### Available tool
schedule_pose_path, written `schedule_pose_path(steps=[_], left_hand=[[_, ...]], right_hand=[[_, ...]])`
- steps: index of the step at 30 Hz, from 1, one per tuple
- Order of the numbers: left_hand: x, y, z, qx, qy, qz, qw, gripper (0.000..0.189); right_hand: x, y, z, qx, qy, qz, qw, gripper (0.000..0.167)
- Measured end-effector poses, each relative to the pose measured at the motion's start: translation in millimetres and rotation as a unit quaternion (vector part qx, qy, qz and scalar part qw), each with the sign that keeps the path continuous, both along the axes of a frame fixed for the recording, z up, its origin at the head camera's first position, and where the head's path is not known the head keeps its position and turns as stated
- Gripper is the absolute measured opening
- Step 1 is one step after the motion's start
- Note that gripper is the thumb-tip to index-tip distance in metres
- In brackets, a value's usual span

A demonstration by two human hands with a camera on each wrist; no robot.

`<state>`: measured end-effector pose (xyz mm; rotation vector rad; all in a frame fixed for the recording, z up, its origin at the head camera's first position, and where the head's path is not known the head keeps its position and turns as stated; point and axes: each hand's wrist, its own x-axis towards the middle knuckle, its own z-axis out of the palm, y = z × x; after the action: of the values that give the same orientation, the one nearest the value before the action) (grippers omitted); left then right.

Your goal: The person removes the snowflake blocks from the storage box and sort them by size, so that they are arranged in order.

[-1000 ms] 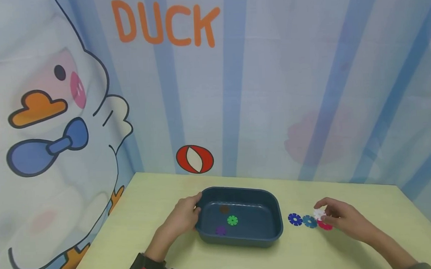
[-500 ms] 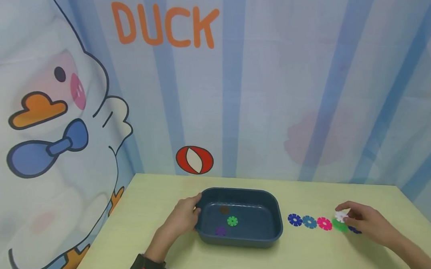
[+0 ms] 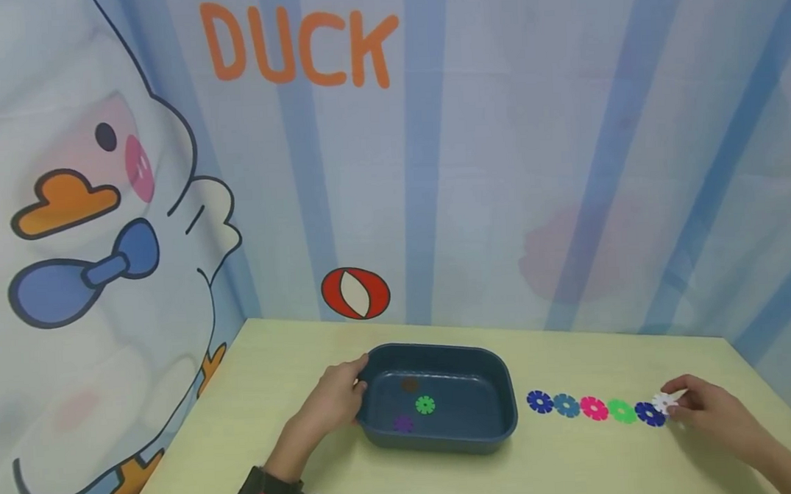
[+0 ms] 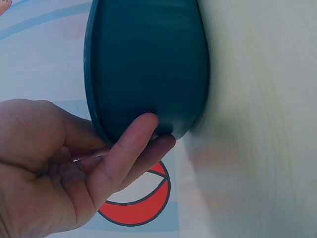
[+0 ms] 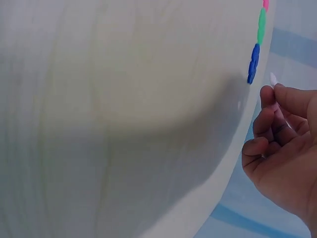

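Observation:
My left hand [image 3: 331,399] grips the left end of a dark blue plastic basin [image 3: 501,390]. In the left wrist view, the fingers [image 4: 131,144] lie against the basin's outer wall [image 4: 148,64], the thumb at its rim. My right hand [image 3: 717,413] pinches a white snowflake disc [image 3: 663,402] between thumb and fingertips, held just above the table at the right end of a row. That row runs from a dark blue disc [image 3: 540,401] through a teal disc [image 3: 566,406], a pink disc [image 3: 594,408] and a green disc [image 3: 621,411] to another dark blue disc [image 3: 651,414].
Inside the basin lie a brown disc [image 3: 410,385], a bright green disc [image 3: 425,405] and a purple disc [image 3: 403,423]. The pale yellow table [image 3: 564,468] meets a printed curtain [image 3: 484,162] at its back edge. A black strap [image 3: 270,492] is on the left wrist.
My right hand has moved rightward along the row with the white disc, uncovering the green and right-hand dark blue discs. The left hand and basin have stayed in place.

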<state>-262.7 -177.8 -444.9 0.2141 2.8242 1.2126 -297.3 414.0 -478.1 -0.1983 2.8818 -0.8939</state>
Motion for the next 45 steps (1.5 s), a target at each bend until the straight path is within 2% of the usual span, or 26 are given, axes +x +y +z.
schedule_pose_path(steps=[5, 11, 21, 29, 32, 38, 45], left_hand=[[0.4, -0.3, -0.3, -0.002, 0.0, 0.002, 1.0, 0.055], [0.9, -0.6, -1.0, 0.002, 0.004, 0.0, 1.0, 0.054], [1.3, 0.0, -0.2, -0.001, 0.005, -0.001, 1.0, 0.054], [0.5, 1.6, 1.0, 0.0, 0.005, -0.002, 1.0, 0.054], [0.0, 1.9, 1.8, -0.003, 0.004, -0.003, 1.0, 0.054], [-0.7, 1.3, 2.0, -0.003, 0.006, -0.004, 1.0, 0.054], [-1.2, 0.5, 0.1, -0.003, 0.012, -0.004, 0.9999, 0.054]], right_hand=[[-0.1, 9, -3.5, 0.014, -0.005, -0.018, 0.9997, 0.031], [0.6, 12, -6.7, 0.035, -0.001, -0.017, 0.9992, 0.029], [2.1, 12, -5.1, 0.042, -0.023, -0.015, 0.9987, 0.029], [2.3, 12, -5.0, 0.048, -0.013, -0.026, 0.9984, 0.033], [2.5, 9, 1.3, 0.043, 0.002, -0.03, 0.9986, 0.034], [7.5, -26, 19.8, -0.028, 0.042, -0.006, 0.9987, 0.035], [8.6, -85, 34.5, -0.105, 0.039, 0.063, 0.9917, 0.035]])
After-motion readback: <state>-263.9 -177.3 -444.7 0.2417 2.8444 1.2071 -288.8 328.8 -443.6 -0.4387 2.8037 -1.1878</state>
